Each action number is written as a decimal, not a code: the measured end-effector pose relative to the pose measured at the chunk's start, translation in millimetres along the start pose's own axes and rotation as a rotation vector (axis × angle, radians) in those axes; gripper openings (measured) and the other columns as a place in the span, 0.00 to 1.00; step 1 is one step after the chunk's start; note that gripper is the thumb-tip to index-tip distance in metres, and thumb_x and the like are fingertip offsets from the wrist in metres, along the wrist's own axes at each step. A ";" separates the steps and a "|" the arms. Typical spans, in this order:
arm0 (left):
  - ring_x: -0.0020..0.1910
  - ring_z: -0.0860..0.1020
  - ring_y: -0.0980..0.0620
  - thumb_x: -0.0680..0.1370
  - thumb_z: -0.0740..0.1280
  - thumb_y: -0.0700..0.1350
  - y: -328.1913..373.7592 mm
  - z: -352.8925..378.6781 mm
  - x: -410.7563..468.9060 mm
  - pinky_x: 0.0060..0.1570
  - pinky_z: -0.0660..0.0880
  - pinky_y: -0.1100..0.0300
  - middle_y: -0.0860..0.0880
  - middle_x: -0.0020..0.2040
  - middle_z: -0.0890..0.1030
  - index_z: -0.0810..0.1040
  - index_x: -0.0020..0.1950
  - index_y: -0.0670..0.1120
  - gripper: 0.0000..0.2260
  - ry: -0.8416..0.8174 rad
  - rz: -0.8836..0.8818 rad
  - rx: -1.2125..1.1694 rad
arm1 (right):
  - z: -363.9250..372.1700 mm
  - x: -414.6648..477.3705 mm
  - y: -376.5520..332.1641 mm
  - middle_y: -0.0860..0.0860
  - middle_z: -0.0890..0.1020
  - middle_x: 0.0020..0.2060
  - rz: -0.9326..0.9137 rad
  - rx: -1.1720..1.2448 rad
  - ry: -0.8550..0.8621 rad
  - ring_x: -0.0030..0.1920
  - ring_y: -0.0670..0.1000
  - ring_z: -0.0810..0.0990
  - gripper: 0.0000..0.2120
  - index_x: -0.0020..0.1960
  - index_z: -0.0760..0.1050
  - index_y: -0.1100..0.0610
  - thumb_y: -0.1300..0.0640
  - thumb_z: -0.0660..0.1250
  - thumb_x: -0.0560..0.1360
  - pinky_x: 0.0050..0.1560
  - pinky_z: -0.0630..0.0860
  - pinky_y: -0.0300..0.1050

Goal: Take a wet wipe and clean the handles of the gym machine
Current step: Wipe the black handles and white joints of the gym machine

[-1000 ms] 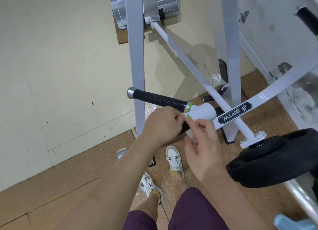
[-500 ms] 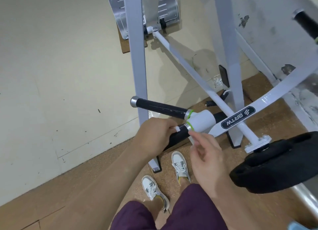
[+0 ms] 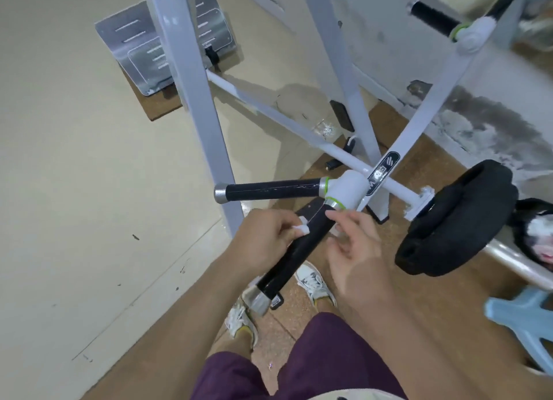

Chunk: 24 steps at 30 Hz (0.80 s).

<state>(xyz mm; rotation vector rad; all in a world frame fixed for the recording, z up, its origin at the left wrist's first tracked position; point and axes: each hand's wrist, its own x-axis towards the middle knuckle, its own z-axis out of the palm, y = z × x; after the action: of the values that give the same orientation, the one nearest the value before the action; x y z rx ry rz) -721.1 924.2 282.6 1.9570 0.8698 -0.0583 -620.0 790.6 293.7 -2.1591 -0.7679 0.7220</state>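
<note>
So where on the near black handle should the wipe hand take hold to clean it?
Probably the black foam section of the near handle, just below the silver collar, wrapping from its left side where the left hand pinches the wipe. The bar is round and slopes down toward the person, so a wrapped grip can slide straight to the end cap.

— Left hand?
— Bare left hand (image 3: pixel 266 238), forearm entering from seven o'clock, fingers curled, pinching a small crumpled white wet wipe (image 3: pixel 303 228).
— Right?
— Bare right hand (image 3: pixel 356 250), forearm from five o'clock, fingers loosely spread.
</note>
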 end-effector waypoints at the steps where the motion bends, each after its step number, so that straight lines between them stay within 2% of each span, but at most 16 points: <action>1: 0.40 0.79 0.57 0.74 0.70 0.48 0.3 2.1 5.3 0.46 0.75 0.60 0.56 0.38 0.83 0.83 0.43 0.51 0.03 0.019 0.009 -0.074 | 3.4 -4.1 -1.7 0.45 0.69 0.60 0.012 0.014 0.018 0.45 0.37 0.76 0.19 0.65 0.74 0.53 0.65 0.64 0.76 0.53 0.75 0.36; 4: 0.39 0.80 0.60 0.71 0.74 0.46 1.2 13.8 23.6 0.47 0.76 0.60 0.57 0.37 0.83 0.83 0.42 0.54 0.03 0.095 -0.057 -0.405 | 12.5 -15.7 -6.7 0.38 0.66 0.63 0.096 0.027 0.032 0.50 0.37 0.77 0.21 0.66 0.70 0.45 0.62 0.63 0.77 0.52 0.74 0.34; 6: 0.38 0.80 0.61 0.71 0.73 0.43 -5.2 19.7 28.9 0.46 0.76 0.60 0.57 0.37 0.83 0.82 0.43 0.54 0.05 0.089 -0.083 -0.529 | 18.0 -21.5 -8.5 0.39 0.66 0.65 0.088 -0.010 0.059 0.57 0.35 0.73 0.22 0.66 0.69 0.45 0.62 0.62 0.76 0.56 0.73 0.35; 8: 0.36 0.79 0.63 0.73 0.72 0.43 -11.6 18.6 26.6 0.44 0.75 0.62 0.60 0.35 0.82 0.83 0.42 0.56 0.06 0.051 -0.056 -0.506 | 22.5 -26.5 -10.4 0.42 0.69 0.65 0.056 -0.023 0.109 0.59 0.36 0.70 0.22 0.67 0.70 0.47 0.64 0.63 0.76 0.55 0.73 0.35; 12: 0.36 0.77 0.63 0.74 0.71 0.43 -22.5 3.1 -0.3 0.40 0.71 0.64 0.59 0.36 0.81 0.85 0.44 0.51 0.04 -0.008 -0.024 -0.336 | 30.3 -31.9 -13.2 0.45 0.73 0.60 -0.005 -0.090 0.147 0.50 0.40 0.74 0.22 0.65 0.72 0.51 0.67 0.64 0.74 0.46 0.75 0.36; 15: 0.42 0.79 0.58 0.74 0.70 0.44 -33.4 -9.6 -29.2 0.45 0.73 0.64 0.56 0.40 0.83 0.84 0.46 0.51 0.04 -0.071 -0.038 -0.230 | 34.3 -33.5 -12.7 0.47 0.73 0.60 -0.053 -0.199 0.154 0.57 0.49 0.74 0.21 0.65 0.72 0.53 0.65 0.64 0.73 0.52 0.77 0.48; 17: 0.42 0.78 0.60 0.74 0.70 0.45 -36.5 -12.4 -36.3 0.44 0.71 0.68 0.57 0.40 0.83 0.84 0.46 0.52 0.04 -0.077 -0.037 -0.187 | 34.6 -32.2 -11.9 0.46 0.72 0.59 -0.087 -0.241 0.147 0.57 0.51 0.74 0.20 0.64 0.73 0.53 0.64 0.64 0.73 0.52 0.77 0.51; 22: 0.43 0.78 0.65 0.74 0.71 0.43 -15.9 -2.5 -16.1 0.47 0.72 0.67 0.62 0.39 0.81 0.84 0.47 0.51 0.05 0.028 -0.040 -0.331 | 29.6 -18.9 -15.6 0.48 0.73 0.54 -0.128 -0.265 0.124 0.51 0.50 0.75 0.18 0.63 0.75 0.56 0.62 0.65 0.74 0.49 0.78 0.51; 24: 0.43 0.79 0.64 0.73 0.71 0.41 -21.8 -4.1 -24.1 0.48 0.73 0.65 0.61 0.40 0.82 0.85 0.45 0.51 0.05 0.022 -0.052 -0.334 | 27.4 -18.9 -18.0 0.48 0.73 0.54 -0.157 -0.287 0.066 0.51 0.49 0.75 0.17 0.62 0.75 0.56 0.62 0.65 0.74 0.49 0.78 0.51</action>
<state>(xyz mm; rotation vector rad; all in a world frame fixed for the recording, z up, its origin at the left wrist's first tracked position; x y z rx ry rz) -753.2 920.5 277.6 1.6258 0.8840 0.0747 -656.7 799.4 296.5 -2.3301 -1.0452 0.4802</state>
